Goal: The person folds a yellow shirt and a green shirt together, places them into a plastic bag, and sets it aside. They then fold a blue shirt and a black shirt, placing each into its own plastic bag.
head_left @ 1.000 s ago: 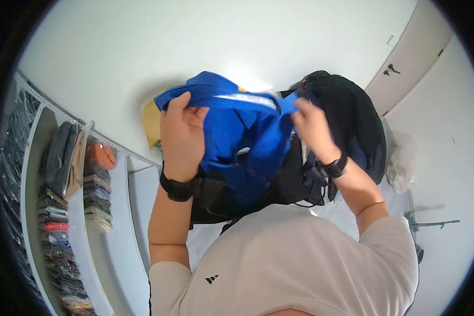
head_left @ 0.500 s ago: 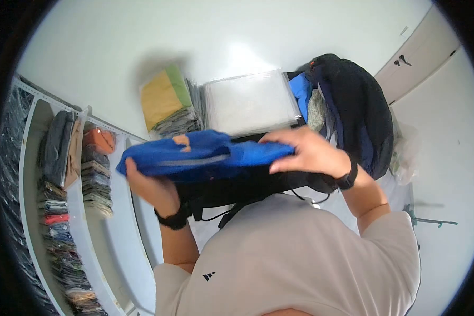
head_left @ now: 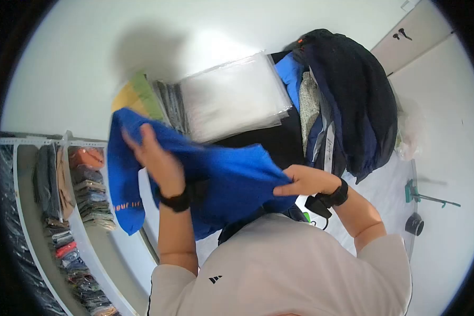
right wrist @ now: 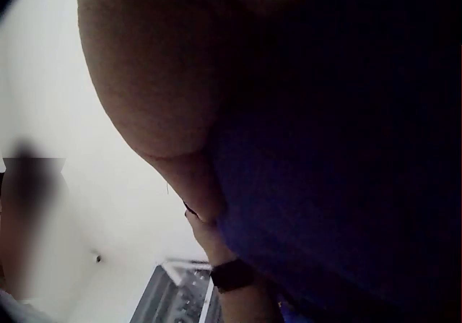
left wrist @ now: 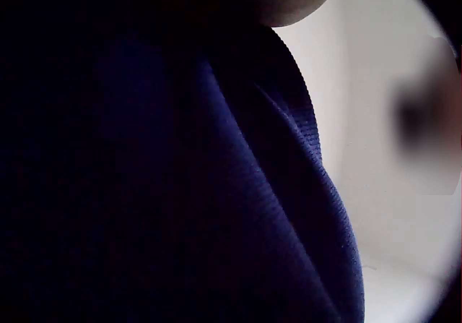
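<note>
A blue garment point(head_left: 224, 166) hangs in folds across the front of the body, its left part dropping beside the shelves with small orange lettering on it. My left hand point(head_left: 162, 166) lies against the cloth, thumb and fingers apart and looking straight, partly blurred. At the garment's right end, my right hand point(head_left: 313, 180) pinches the edge between thumb and fingers. Dark blue cloth point(left wrist: 253, 186) fills much of the left wrist view below part of the hand. In the right wrist view, the hand point(right wrist: 155, 77) is against the cloth point(right wrist: 325, 171).
Clear plastic bags point(head_left: 231, 97) lie in a stack behind the garment, beside folded packets point(head_left: 171, 102) and a yellow-green item point(head_left: 145, 97). Dark clothes point(head_left: 353, 100) are heaped at the right. Shelves of folded clothes point(head_left: 92, 195) stand on the left.
The garment has turned from a narrow folded bundle into a wider hanging spread. My left hand has risen, and the right has moved slightly down. The view has turned and shifted.
</note>
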A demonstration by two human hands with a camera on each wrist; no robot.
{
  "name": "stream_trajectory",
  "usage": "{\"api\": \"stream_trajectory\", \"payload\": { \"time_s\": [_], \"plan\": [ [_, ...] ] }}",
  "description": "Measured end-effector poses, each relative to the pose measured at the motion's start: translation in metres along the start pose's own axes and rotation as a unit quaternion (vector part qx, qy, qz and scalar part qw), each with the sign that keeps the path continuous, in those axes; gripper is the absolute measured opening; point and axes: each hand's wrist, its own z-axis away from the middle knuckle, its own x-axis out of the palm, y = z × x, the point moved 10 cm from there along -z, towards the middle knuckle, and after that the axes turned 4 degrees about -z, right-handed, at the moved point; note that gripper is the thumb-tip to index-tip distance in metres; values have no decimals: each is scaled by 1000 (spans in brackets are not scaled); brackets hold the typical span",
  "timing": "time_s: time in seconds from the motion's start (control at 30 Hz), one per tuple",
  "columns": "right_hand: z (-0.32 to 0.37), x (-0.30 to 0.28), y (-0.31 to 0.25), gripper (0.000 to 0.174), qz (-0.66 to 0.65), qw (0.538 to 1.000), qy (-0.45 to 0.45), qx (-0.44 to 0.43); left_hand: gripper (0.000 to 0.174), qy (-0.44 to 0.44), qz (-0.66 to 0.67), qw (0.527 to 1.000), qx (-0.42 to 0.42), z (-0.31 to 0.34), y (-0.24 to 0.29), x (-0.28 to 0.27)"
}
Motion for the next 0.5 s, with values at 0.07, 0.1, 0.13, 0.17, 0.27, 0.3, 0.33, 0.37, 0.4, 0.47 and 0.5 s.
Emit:
{"api": "stream_trajectory", "payload": {
  "time_s": [0.07, 0.1, 0.13, 0.17, 0.27, 0.3, 0.33, 0.37, 0.4, 0.47, 0.5],
  "plan": [
    [11, -31, 22, 31, -52, 995, 75, 50, 54, -56, -55, 996, 33, 6, -20, 57],
    [15, -46, 41, 31, -54, 990, 104, 80, 54, -81, -5, 997, 16, 11, -40, 86],
    [20, -60, 54, 31, -85, 983, 137, 86, 51, -97, 14, 995, 15, 18, -53, 112],
    [25, -73, 68, 31, -115, 974, 170, 91, 48, -106, -53, 992, 52, 21, -73, 135],
    [36, -121, 142, 35, -175, 943, 250, 135, 41, -289, -169, 932, 140, 58, -137, 221],
    [41, -140, 168, 37, -156, 930, 293, 156, 39, -357, -158, 909, 147, 78, -165, 242],
    [40, -151, 199, 37, -156, 931, 289, 160, 41, -386, -163, 900, 122, 97, -200, 248],
    [49, -175, 231, 40, -72, 916, 355, 170, 42, -442, -162, 879, 74, 111, -219, 247],
    [59, -195, 253, 42, 13, 892, 416, 177, 40, -458, -185, 868, 52, 117, -224, 237],
    [65, -202, 287, 45, 21, 877, 432, 209, 36, -468, -228, 854, 17, 118, -238, 205],
    [71, -205, 304, 47, 30, 858, 452, 241, 34, -463, -248, 851, 4, 113, -246, 185]
  ]
}}
